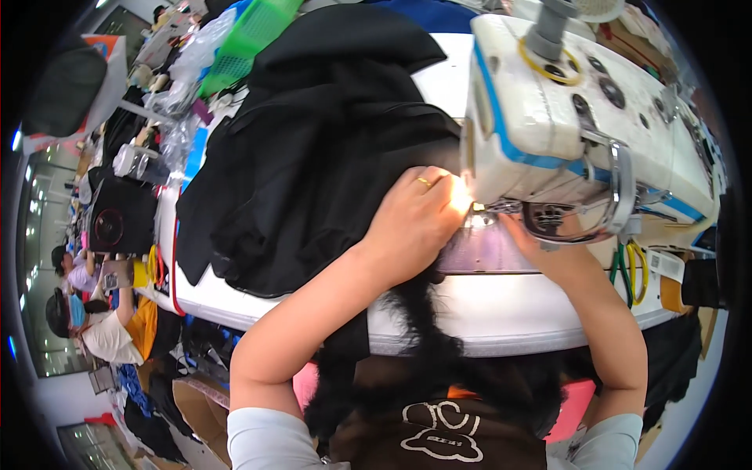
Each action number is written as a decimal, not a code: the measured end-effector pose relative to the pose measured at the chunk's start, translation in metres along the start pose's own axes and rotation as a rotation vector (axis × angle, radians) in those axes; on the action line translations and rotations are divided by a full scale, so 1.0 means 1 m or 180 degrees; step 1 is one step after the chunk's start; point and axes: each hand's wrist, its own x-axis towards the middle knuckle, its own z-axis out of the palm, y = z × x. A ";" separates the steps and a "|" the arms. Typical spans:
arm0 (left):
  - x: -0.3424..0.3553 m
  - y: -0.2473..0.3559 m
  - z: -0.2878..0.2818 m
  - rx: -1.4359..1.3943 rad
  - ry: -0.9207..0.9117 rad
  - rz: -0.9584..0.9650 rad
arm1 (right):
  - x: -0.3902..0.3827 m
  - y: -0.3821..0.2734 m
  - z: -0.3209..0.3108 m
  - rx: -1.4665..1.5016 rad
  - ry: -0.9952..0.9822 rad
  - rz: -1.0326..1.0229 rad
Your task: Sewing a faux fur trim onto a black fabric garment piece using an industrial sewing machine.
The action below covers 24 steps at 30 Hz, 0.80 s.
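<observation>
My left hand [419, 223], with a gold ring on one finger, is closed on black fabric just left of the needle area of a white and blue sewing machine [533, 110]. Bright lamp light washes out its fingertips. The fabric belongs to a large black garment [313, 164] spread over the table to the left. Strands of black furry trim [415, 313] hang from under that hand over the table edge onto my lap. My right hand [544, 247] reaches in beside the metal plate [486, 251] under the machine head; most of its fingers are hidden behind the machine's parts.
The white table [501, 309] curves along my front. Green and yellow loops [636, 274] hang at its right. A green plastic basket [247, 47] and clear plastic bags stand at the far left. Below left is a cardboard box [200, 407]; other people [110, 329] work farther left.
</observation>
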 end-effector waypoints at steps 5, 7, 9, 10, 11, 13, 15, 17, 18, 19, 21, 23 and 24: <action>-0.001 -0.004 0.007 -0.0005 0.0042 -0.0007 | 0.004 0.004 -0.004 -0.0212 -0.0616 0.0099; -0.001 -0.005 0.006 -0.0030 0.0058 0.0004 | 0.001 0.010 0.000 -0.0809 -0.0016 -0.0518; -0.001 -0.006 0.005 -0.0008 0.0070 -0.0011 | 0.005 0.001 -0.012 -0.0420 -0.0122 -0.0425; -0.002 -0.006 0.005 -0.0031 0.0064 -0.0014 | 0.009 -0.003 -0.017 -0.0015 -0.0208 -0.0352; -0.002 -0.007 0.005 -0.0008 0.0063 -0.0027 | 0.009 0.001 -0.012 -0.0013 -0.0225 -0.0338; 0.000 -0.006 0.005 0.0017 0.0048 -0.0076 | 0.009 0.009 0.002 -0.1048 0.0899 -0.1132; 0.000 -0.007 0.006 -0.0028 0.0063 -0.0062 | 0.008 0.011 0.005 -0.1006 0.0774 -0.0983; -0.002 -0.008 0.008 -0.0055 0.0078 -0.0053 | 0.008 0.005 0.000 -0.0645 0.0530 -0.0578; -0.002 -0.007 0.009 -0.0105 0.0111 -0.0054 | 0.008 0.005 0.001 -0.0652 0.0533 -0.0570; -0.002 -0.007 0.009 -0.0155 0.0144 -0.0054 | 0.008 0.006 0.005 -0.0278 0.0410 -0.0313; -0.003 -0.005 0.009 -0.0182 0.0147 -0.0075 | 0.013 0.005 -0.001 0.0090 0.0270 -0.0206; -0.003 -0.003 0.009 -0.0171 0.0056 -0.0118 | 0.015 -0.009 -0.010 -0.0101 0.0394 -0.0177; -0.003 0.001 0.009 -0.0185 0.0065 -0.0088 | 0.014 -0.007 -0.009 0.0023 0.0122 0.0093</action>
